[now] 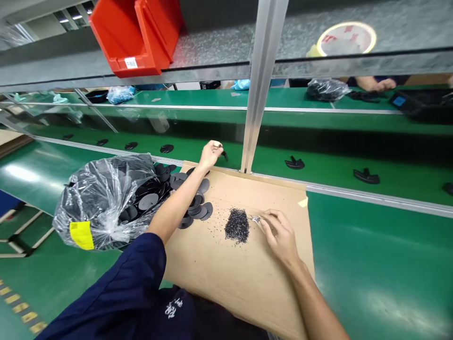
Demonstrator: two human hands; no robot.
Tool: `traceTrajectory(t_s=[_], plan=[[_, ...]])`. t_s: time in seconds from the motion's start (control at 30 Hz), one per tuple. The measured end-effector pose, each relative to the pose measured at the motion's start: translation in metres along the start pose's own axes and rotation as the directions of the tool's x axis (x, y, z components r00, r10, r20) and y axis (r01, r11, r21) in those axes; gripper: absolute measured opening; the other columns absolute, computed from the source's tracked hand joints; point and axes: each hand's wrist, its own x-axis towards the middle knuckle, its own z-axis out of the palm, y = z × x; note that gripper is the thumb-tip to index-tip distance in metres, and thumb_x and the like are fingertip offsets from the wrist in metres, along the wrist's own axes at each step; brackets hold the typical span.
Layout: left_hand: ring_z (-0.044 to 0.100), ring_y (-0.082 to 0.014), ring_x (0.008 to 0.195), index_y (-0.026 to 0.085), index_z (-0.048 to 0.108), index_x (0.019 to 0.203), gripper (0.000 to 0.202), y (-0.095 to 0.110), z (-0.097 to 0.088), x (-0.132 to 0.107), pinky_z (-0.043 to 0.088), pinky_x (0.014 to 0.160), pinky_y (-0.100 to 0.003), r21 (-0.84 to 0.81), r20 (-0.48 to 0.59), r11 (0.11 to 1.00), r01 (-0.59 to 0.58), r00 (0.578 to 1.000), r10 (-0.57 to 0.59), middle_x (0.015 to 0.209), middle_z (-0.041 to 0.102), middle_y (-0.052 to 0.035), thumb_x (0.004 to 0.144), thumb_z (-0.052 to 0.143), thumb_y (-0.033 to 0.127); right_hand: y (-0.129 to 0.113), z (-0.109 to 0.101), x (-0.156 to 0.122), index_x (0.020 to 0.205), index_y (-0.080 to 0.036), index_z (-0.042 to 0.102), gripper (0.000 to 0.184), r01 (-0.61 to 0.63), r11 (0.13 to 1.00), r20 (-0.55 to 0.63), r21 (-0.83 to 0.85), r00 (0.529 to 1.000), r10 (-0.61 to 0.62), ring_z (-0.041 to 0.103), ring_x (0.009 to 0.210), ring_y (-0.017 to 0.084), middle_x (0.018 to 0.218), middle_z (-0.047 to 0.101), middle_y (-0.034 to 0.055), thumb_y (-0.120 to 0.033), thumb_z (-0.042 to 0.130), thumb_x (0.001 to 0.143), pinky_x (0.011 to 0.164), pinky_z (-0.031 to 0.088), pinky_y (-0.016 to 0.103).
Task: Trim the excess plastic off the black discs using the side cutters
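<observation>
My left hand (211, 153) is stretched out over the green conveyor belt just past the cardboard's far edge. Its fingers are closed on a small black part (224, 155), mostly hidden by the hand. Beside a pile of tiny black pieces (237, 225), my right hand (279, 231) grips a small silver metal tool (255, 219); its exact kind is unclear. Flat black discs (200, 211) lie loosely stacked beneath and beside my left forearm. More discs spill from a clear plastic bag (102, 198) with a yellow label. A cardboard sheet (219, 264) lies under the pile.
Black parts with upright stems (294, 163) sit spaced along the belt to the right, and black discs (166, 148) to the left. A metal post (260, 85) rises just beyond the cardboard. Overhead, a shelf holds a red bin (141, 42) and a tape roll (347, 38). Another person's hand (384, 85) shows across the line.
</observation>
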Motion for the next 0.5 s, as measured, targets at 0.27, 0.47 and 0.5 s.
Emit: traceTrajectory(t_s=[0.27,0.47,0.5], plan=[[0.074,-0.0193,0.089,0.020,0.065,0.101,0.019,0.025,0.023,-0.175,0.060,0.085,-0.034,-0.489,0.561,0.872,-0.033,0.754,0.343,0.100,0.075,-0.0068,0.090,0.070,0.035,-0.021,0.012,-0.002,0.130,-0.024,0.064,0.060,-0.548,0.600,0.492,0.583,0.826,0.277,0.071,0.083,0.020,0.111,0.074,0.0095,-0.060,0.075,0.084,0.071,0.059,0.032],[0.062,-0.0304,0.119,0.017,0.063,0.113,0.022,0.006,-0.016,-0.139,0.050,0.105,-0.047,0.258,0.430,0.937,-0.237,0.896,0.109,0.123,0.067,-0.0150,0.096,0.062,0.030,-0.022,0.012,0.004,0.091,-0.022,0.068,0.050,-0.592,0.524,0.398,0.612,0.803,0.442,0.068,0.080,0.019,0.086,0.073,0.0027,-0.062,0.087,0.068,0.077,0.059,0.031],[0.059,-0.0328,0.123,0.015,0.062,0.117,0.024,0.000,-0.024,-0.129,0.048,0.105,-0.049,0.479,0.374,0.847,-0.232,0.927,0.043,0.126,0.065,-0.0173,0.096,0.062,0.028,-0.023,0.011,0.005,0.089,-0.022,0.068,0.049,-0.588,0.521,0.390,0.619,0.805,0.446,0.067,0.078,0.018,0.084,0.072,0.0022,-0.062,0.088,0.068,0.075,0.058,0.030]])
